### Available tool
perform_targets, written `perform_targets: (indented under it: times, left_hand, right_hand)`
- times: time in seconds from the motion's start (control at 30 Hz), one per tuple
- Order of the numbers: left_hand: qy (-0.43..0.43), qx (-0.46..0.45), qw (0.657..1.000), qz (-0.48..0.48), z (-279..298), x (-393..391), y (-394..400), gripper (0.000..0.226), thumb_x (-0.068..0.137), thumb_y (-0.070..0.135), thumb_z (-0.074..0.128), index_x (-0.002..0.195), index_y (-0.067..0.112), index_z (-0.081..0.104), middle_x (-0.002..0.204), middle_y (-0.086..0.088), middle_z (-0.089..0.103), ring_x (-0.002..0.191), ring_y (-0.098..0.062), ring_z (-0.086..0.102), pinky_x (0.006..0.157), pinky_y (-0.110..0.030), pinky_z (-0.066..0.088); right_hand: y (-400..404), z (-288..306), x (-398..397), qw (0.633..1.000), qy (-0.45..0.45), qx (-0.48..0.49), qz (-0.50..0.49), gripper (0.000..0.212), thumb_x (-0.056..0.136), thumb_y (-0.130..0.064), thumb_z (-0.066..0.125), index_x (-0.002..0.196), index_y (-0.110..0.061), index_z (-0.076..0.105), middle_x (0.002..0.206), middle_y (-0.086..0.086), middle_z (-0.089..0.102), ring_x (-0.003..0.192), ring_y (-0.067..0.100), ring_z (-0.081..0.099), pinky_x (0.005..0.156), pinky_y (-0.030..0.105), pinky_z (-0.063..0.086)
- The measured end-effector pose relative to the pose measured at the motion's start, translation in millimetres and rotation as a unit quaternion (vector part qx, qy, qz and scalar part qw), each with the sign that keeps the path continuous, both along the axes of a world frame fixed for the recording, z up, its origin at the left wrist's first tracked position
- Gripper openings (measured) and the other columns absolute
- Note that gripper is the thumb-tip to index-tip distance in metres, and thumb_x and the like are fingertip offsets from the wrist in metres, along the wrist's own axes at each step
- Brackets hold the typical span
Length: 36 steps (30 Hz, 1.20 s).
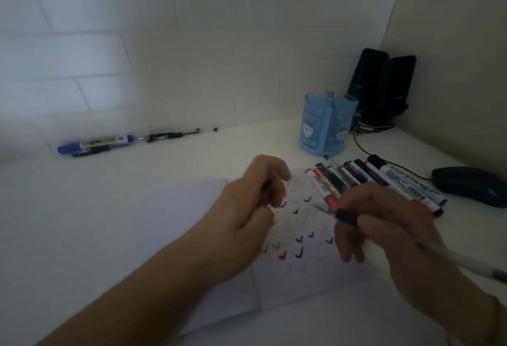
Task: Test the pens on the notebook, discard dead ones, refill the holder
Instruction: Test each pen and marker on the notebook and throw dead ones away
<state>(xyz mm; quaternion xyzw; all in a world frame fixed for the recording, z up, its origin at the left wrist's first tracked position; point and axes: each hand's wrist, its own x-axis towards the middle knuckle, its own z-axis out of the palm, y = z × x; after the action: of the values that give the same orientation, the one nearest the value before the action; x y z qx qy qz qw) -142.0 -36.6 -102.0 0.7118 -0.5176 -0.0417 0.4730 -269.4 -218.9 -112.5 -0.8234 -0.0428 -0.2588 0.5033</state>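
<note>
Gripped in the right hand (389, 225), a clear-barrelled pen (428, 249) points its tip up-left over the open notebook (301, 271) at centre frame; its tail runs off the right edge. Curled fingers of the left hand (252, 208) seem to pinch something small and dark, too blurred to name. Markers (384, 178) lie in a row just right of the page, partly hidden behind the right hand. Above them stands the blue holder (326, 126), its inside hard to see. More pens (109, 142) lie by the wall, upper left.
</note>
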Motion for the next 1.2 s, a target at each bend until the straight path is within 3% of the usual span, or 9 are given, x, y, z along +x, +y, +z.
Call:
perform_targets:
  times: [0.1, 0.23, 0.33, 0.47, 0.73, 0.87, 0.97, 1.07, 1.2]
  left_hand:
    - [-0.041, 0.027, 0.998, 0.046, -9.0, 16.0, 1.4, 0.048, 0.090, -0.004, 0.029, 0.117, 0.034, 0.034, 0.097, 0.012, 0.059, 0.082, -0.014, 0.055, 0.070, -0.022, 0.046]
    - [-0.046, 0.052, 0.997, 0.030, -10.8, 18.4, -2.0, 0.049, 0.097, -0.003, 0.034, 0.135, 0.028, 0.036, 0.117, 0.012, 0.064, 0.095, -0.008, 0.061, 0.079, -0.012, 0.045]
    - [-0.057, 0.070, 0.996, 0.010, -10.3, 16.8, -2.5, 0.049, 0.097, -0.004, 0.040, 0.137, 0.024, 0.044, 0.114, 0.013, 0.068, 0.091, -0.003, 0.065, 0.082, -0.011, 0.047]
    - [-0.099, 0.078, 0.992, -0.004, -7.9, 15.5, -1.6, 0.035, 0.097, 0.010, 0.043, 0.125, 0.023, 0.059, 0.102, 0.027, 0.063, 0.082, 0.008, 0.061, 0.076, -0.002, 0.039]
    - [-0.138, 0.071, 0.988, -0.026, -10.5, 13.2, -2.1, 0.032, 0.097, 0.013, 0.044, 0.121, 0.022, 0.062, 0.107, 0.021, 0.061, 0.099, 0.008, 0.056, 0.090, -0.006, 0.038]
    - [-0.046, 0.060, 0.997, -0.011, -11.7, 11.6, -3.2, 0.030, 0.098, 0.010, 0.047, 0.119, 0.027, 0.060, 0.101, 0.017, 0.069, 0.085, -0.002, 0.065, 0.076, -0.009, 0.045]
    - [0.078, 0.026, 0.996, -0.018, -10.2, 9.9, -6.1, 0.025, 0.097, 0.003, 0.050, 0.106, 0.021, 0.064, 0.097, 0.009, 0.073, 0.078, -0.009, 0.069, 0.069, -0.019, 0.051]
    - [0.177, -0.010, 0.983, -0.039, -7.6, 10.6, -6.7, 0.023, 0.096, -0.001, 0.049, 0.101, 0.015, 0.066, 0.094, 0.003, 0.074, 0.075, -0.016, 0.072, 0.064, -0.022, 0.052]
    - [0.197, -0.040, 0.977, -0.075, -5.9, 11.6, -8.4, 0.022, 0.093, 0.004, 0.048, 0.102, 0.015, 0.065, 0.089, -0.003, 0.072, 0.072, -0.013, 0.067, 0.063, -0.023, 0.051]
  right_hand:
    - [4.2, 13.5, 3.5, 0.994, 0.053, 0.094, -0.002, 0.016, 0.079, -0.006, 0.051, 0.077, -0.012, 0.065, 0.054, 0.021, 0.057, 0.045, 0.028, 0.051, 0.040, 0.026, 0.040]
    - [1.9, 7.7, 10.0, 0.990, 0.119, 0.023, -0.072, 0.026, 0.087, -0.011, 0.062, 0.061, -0.010, 0.060, 0.043, 0.017, 0.056, 0.033, 0.017, 0.047, 0.036, 0.015, 0.037]
    - [2.0, 7.1, 10.1, 0.984, 0.157, 0.004, -0.077, 0.018, 0.082, -0.015, 0.067, 0.069, -0.006, 0.059, 0.043, 0.014, 0.059, 0.033, 0.012, 0.050, 0.038, 0.012, 0.039]
    - [2.5, 5.2, 7.8, 0.979, 0.165, -0.023, -0.116, 0.036, 0.081, -0.019, 0.068, 0.057, 0.001, 0.050, 0.040, 0.019, 0.054, 0.029, 0.015, 0.048, 0.038, 0.015, 0.041]
    - [-0.1, 1.0, 10.1, 0.972, 0.167, -0.068, -0.149, 0.034, 0.078, -0.006, 0.066, 0.054, 0.001, 0.043, 0.043, 0.018, 0.045, 0.035, 0.018, 0.043, 0.037, 0.023, 0.039]
    - [2.9, 3.2, 11.3, 0.977, 0.124, -0.046, -0.165, 0.033, 0.080, -0.009, 0.068, 0.057, 0.003, 0.048, 0.045, 0.013, 0.050, 0.033, 0.006, 0.046, 0.037, 0.008, 0.035]
    - [5.8, 10.5, 8.1, 0.988, 0.071, 0.077, -0.113, 0.031, 0.074, -0.024, 0.075, 0.061, -0.003, 0.056, 0.042, 0.012, 0.052, 0.033, 0.012, 0.044, 0.036, 0.018, 0.035]
    - [8.5, 14.5, 2.5, 0.985, 0.043, 0.167, 0.014, 0.034, 0.065, -0.043, 0.079, 0.071, -0.011, 0.067, 0.058, 0.014, 0.063, 0.046, 0.024, 0.055, 0.039, 0.023, 0.040]
    - [6.7, 10.5, 2.0, 0.974, 0.026, 0.217, 0.058, 0.021, 0.071, -0.025, 0.060, 0.082, -0.011, 0.071, 0.072, 0.019, 0.069, 0.056, 0.035, 0.063, 0.042, 0.023, 0.041]
